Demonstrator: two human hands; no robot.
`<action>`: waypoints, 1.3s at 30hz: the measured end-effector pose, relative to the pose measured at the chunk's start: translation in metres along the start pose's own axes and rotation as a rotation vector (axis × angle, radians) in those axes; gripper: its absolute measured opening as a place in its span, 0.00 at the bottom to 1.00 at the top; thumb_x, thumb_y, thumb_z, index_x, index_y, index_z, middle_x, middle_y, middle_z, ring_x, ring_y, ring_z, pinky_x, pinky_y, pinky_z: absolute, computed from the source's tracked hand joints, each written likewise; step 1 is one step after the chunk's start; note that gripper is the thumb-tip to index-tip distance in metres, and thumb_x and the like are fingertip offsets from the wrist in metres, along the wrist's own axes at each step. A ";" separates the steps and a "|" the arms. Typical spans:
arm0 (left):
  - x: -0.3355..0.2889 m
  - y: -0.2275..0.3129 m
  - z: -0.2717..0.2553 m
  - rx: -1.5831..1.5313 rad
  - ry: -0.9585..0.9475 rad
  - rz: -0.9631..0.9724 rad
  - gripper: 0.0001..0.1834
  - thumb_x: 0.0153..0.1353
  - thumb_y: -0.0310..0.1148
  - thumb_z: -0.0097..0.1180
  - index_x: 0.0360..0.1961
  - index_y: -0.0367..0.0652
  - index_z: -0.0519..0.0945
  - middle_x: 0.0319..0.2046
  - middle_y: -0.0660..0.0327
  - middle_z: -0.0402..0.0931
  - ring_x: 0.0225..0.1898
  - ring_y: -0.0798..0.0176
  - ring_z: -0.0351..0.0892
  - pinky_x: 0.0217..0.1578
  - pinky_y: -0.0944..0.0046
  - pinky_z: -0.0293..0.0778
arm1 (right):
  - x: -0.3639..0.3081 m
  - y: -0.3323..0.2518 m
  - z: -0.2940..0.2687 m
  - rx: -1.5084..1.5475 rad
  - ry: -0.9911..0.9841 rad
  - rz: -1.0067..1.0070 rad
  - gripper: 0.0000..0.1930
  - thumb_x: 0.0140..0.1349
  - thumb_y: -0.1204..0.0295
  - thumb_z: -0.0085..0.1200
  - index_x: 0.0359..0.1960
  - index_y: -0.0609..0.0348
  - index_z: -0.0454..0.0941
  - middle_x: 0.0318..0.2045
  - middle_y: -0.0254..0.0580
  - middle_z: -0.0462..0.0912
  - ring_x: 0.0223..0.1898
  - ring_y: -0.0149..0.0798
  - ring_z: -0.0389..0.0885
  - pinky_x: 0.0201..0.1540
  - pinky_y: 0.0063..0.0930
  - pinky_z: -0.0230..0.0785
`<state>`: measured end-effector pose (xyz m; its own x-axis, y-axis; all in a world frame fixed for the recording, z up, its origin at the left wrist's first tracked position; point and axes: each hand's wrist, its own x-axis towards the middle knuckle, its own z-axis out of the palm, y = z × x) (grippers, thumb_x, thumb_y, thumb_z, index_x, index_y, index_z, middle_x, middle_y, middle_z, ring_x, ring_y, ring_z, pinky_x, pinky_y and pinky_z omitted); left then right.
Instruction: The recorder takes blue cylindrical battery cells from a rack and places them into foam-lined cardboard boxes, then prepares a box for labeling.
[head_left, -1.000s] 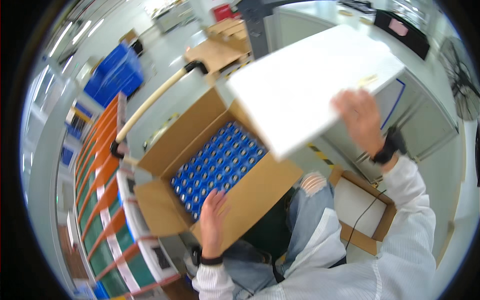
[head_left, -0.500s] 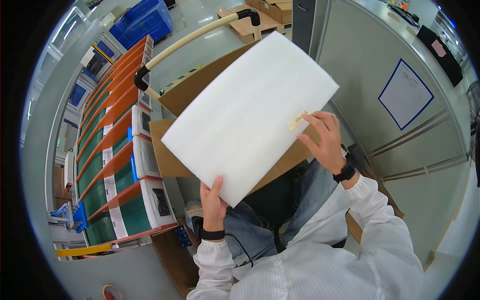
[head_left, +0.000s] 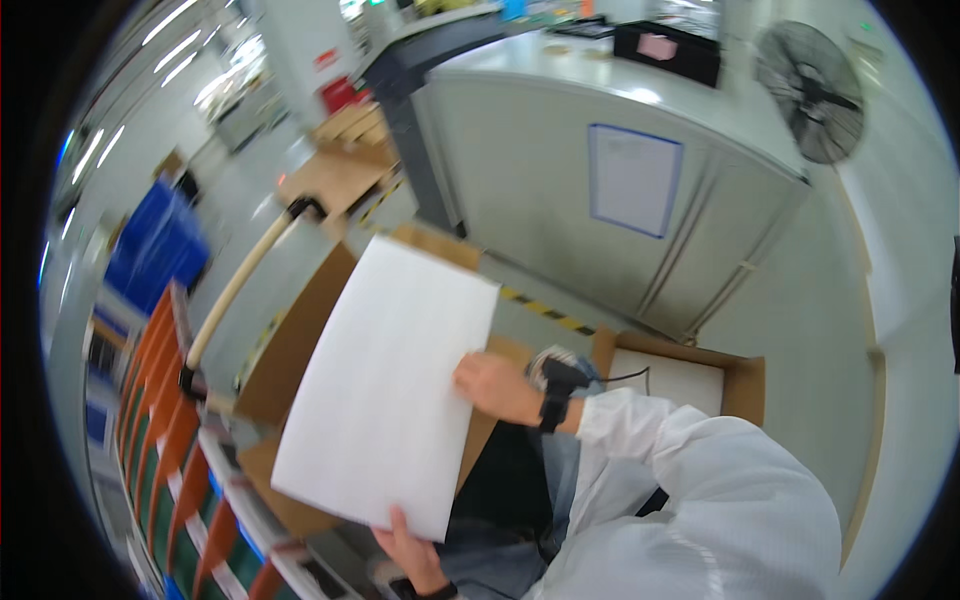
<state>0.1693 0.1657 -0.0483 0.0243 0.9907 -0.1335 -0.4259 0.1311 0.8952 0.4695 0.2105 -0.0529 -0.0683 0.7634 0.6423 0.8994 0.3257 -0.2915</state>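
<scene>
A white rectangular foam sheet [head_left: 385, 385] is held tilted in front of me, over an open cardboard box [head_left: 290, 345]. My left hand [head_left: 410, 552] grips its lower edge, the thumb lying on the front face. At the sheet's right edge my right hand [head_left: 497, 388] is closed, with bent fingers pressed against it. Motion blur softens the right fingertips. No tan label shows on the sheet's visible face; whether the right hand covers it, I cannot tell.
A second cardboard box [head_left: 745, 385] with a white sheet inside stands at right. A beige-railed cart handle [head_left: 240, 280] rises at left beside an orange-slatted rack [head_left: 160, 430]. A grey cabinet [head_left: 530, 150] stands ahead, a black fan [head_left: 810, 92] at far right.
My view has swung right, bringing the second box and fan into sight. The right fingers, spread beside a tan label before, are now curled at the sheet's edge. The label no longer shows.
</scene>
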 end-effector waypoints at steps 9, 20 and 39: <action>0.008 0.017 0.002 0.062 0.006 -0.022 0.24 0.68 0.31 0.50 0.61 0.31 0.64 0.58 0.48 0.69 0.56 0.54 0.72 0.55 0.55 0.71 | 0.011 0.004 -0.026 0.116 0.174 0.255 0.19 0.52 0.63 0.63 0.39 0.61 0.72 0.42 0.51 0.74 0.46 0.54 0.72 0.53 0.44 0.64; 0.051 0.030 -0.046 -0.039 -0.043 -0.259 0.24 0.67 0.31 0.53 0.61 0.31 0.64 0.58 0.52 0.70 0.57 0.59 0.71 0.57 0.60 0.69 | 0.025 0.009 -0.002 1.498 -0.010 1.174 0.16 0.66 0.67 0.56 0.52 0.58 0.70 0.40 0.35 0.78 0.37 0.31 0.81 0.38 0.28 0.77; 0.067 0.022 -0.088 0.987 -0.022 0.339 0.30 0.56 0.21 0.51 0.63 0.34 0.66 0.62 0.48 0.66 0.64 0.52 0.67 0.64 0.52 0.59 | 0.051 0.072 0.061 0.194 -0.260 0.685 0.26 0.59 0.51 0.60 0.29 0.69 0.78 0.27 0.50 0.82 0.32 0.44 0.84 0.35 0.37 0.76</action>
<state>0.0821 0.2318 -0.0743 0.0618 0.9801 0.1885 0.5147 -0.1931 0.8353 0.5046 0.3072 -0.0840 0.3576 0.9294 0.0918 0.6870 -0.1952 -0.7000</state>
